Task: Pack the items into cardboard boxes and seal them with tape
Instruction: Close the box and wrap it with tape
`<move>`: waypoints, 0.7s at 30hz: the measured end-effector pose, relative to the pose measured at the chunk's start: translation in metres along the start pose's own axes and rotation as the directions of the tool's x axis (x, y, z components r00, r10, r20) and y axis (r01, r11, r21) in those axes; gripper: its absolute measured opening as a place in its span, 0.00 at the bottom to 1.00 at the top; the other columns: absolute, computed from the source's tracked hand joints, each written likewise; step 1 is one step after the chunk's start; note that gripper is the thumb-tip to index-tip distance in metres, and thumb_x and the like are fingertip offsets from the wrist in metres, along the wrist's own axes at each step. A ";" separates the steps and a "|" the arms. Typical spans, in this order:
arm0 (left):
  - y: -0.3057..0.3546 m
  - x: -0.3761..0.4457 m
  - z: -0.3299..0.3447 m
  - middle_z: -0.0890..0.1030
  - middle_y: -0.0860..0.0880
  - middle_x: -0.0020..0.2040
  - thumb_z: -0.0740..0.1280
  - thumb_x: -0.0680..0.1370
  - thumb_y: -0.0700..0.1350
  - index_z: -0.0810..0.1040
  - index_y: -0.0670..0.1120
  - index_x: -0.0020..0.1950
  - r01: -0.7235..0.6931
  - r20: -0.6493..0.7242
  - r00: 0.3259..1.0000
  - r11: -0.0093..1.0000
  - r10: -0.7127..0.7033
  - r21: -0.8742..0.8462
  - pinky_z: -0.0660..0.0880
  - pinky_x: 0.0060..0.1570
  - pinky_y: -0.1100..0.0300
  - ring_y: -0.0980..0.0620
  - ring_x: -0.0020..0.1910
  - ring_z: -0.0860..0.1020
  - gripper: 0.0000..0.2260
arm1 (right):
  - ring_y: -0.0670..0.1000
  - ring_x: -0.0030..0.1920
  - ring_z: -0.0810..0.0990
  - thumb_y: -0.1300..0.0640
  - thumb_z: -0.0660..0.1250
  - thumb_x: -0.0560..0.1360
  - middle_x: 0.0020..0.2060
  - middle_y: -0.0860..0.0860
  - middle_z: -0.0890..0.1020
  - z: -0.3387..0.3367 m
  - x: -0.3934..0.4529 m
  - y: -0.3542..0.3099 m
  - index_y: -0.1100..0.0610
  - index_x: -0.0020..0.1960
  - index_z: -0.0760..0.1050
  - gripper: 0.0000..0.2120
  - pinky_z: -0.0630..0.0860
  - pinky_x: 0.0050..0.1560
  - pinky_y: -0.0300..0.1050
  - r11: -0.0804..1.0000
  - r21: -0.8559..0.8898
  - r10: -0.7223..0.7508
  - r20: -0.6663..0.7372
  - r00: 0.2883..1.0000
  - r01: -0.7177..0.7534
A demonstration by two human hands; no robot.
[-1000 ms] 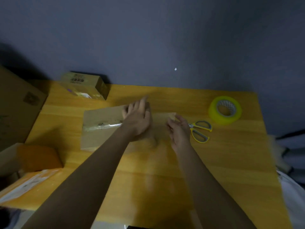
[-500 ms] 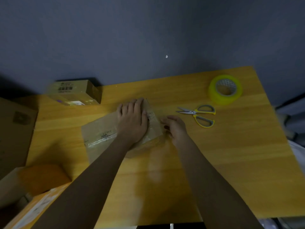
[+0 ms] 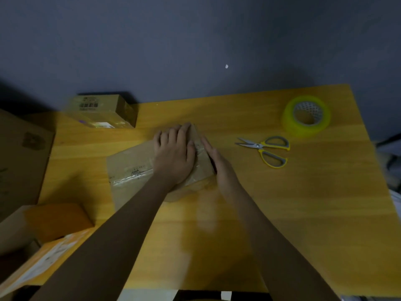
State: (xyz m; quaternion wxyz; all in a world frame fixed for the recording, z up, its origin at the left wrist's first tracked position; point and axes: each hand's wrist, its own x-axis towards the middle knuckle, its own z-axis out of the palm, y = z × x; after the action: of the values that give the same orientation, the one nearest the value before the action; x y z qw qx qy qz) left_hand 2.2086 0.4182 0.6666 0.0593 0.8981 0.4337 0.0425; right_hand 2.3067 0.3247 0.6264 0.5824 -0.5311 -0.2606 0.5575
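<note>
Left hand (image 3: 173, 156) lies flat on the taped cardboard box (image 3: 132, 168), right hand (image 3: 219, 161) straight-fingered against its right edge; label print illegible.

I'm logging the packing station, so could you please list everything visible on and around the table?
flat cardboard box: 1, brown, clear tape on it, table centre-left, under the hands
small sealed box: 1, brown, labelled, far left of table
tape roll: 1, yellow-green, far right
scissors: 1, yellow and grey handles, right of the hands
table: 1, yellow wood
large cartons: brown, left edge, count unclear
orange item: 1, near left
left hand: 1, pressing flat on the cardboard
right hand: 1, fingers straight along its right edge
</note>
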 end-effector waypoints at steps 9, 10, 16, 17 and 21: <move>0.002 -0.001 -0.007 0.72 0.44 0.67 0.49 0.80 0.52 0.65 0.44 0.73 0.030 0.031 0.999 0.996 -0.028 -0.078 0.52 0.72 0.49 0.45 0.67 0.67 0.24 | 0.50 0.71 0.68 0.36 0.42 0.80 0.71 0.49 0.70 -0.029 0.002 0.019 0.46 0.74 0.65 0.28 0.64 0.71 0.50 0.847 -0.417 0.277 -0.181 0.944 -0.329; 0.001 -0.001 -0.010 0.71 0.45 0.68 0.51 0.80 0.51 0.64 0.44 0.73 0.026 0.033 0.999 0.985 -0.020 -0.173 0.51 0.73 0.49 0.46 0.68 0.66 0.23 | 0.44 0.71 0.66 0.38 0.45 0.81 0.72 0.45 0.68 -0.024 0.001 0.013 0.47 0.75 0.63 0.27 0.63 0.71 0.43 0.911 -0.351 0.146 -0.214 0.966 -0.215; -0.033 -0.024 -0.037 0.58 0.46 0.77 0.61 0.81 0.44 0.65 0.49 0.74 0.252 -0.074 0.945 0.854 -0.319 -0.456 0.40 0.74 0.45 0.48 0.77 0.51 0.21 | 0.46 0.62 0.76 0.41 0.59 0.79 0.65 0.43 0.75 0.002 -0.004 -0.014 0.45 0.74 0.64 0.25 0.75 0.62 0.48 0.951 -0.287 0.113 -0.018 0.993 -0.113; -0.046 -0.034 -0.038 0.54 0.45 0.78 0.60 0.81 0.47 0.63 0.49 0.75 0.374 -0.081 0.900 0.856 -0.428 -0.357 0.39 0.73 0.43 0.46 0.78 0.47 0.22 | 0.47 0.63 0.75 0.40 0.58 0.79 0.67 0.45 0.74 0.000 -0.004 -0.013 0.45 0.75 0.63 0.26 0.74 0.63 0.49 0.943 -0.303 0.136 -0.021 0.990 -0.136; -0.086 -0.076 -0.042 0.48 0.42 0.79 0.60 0.79 0.60 0.49 0.47 0.79 0.752 0.223 0.632 0.519 -0.742 -0.406 0.51 0.72 0.44 0.40 0.77 0.50 0.35 | 0.47 0.67 0.71 0.42 0.58 0.80 0.70 0.46 0.71 0.005 -0.007 -0.011 0.50 0.75 0.63 0.27 0.69 0.57 0.37 0.950 -0.280 0.113 -0.102 0.988 -0.137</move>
State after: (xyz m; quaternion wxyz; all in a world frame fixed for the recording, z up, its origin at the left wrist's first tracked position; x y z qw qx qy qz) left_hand 2.0898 0.4148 0.6935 0.2887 0.5830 0.7522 0.1052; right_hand 2.3046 0.3219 0.6395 0.4735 -0.6485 -0.2793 0.5265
